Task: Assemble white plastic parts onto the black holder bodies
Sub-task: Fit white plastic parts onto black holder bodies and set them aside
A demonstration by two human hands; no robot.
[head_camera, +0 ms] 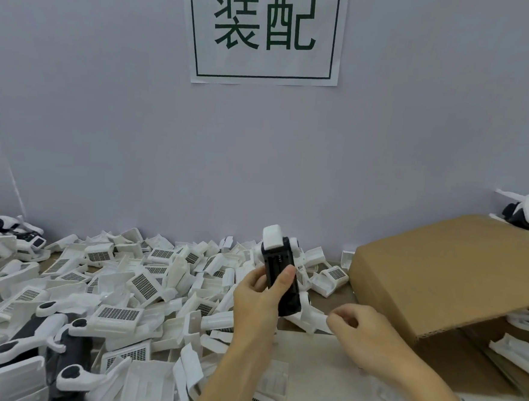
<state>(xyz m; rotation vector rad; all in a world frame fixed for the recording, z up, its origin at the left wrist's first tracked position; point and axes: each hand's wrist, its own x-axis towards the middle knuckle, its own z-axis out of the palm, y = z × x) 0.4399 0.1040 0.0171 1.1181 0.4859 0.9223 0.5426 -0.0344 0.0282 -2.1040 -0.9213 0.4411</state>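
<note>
Finished units (44, 335), black with white arms, are lying at the table's (321, 392) near left corner, and a pile of loose white parts (144, 282) is spreading from the left edge across to the middle along the wall. The left hand (258, 297) is gripping a black holder (278, 279) upright above the pile, thumb pressing its front face and fingers curling round behind; a white part (272, 238) is sitting on its top end. Just right of and below the holder, the right hand (360, 332) is hovering with fingers loosely curled, gripping nothing visible. A cardboard box (449, 276) is resting along the right edge.
</note>
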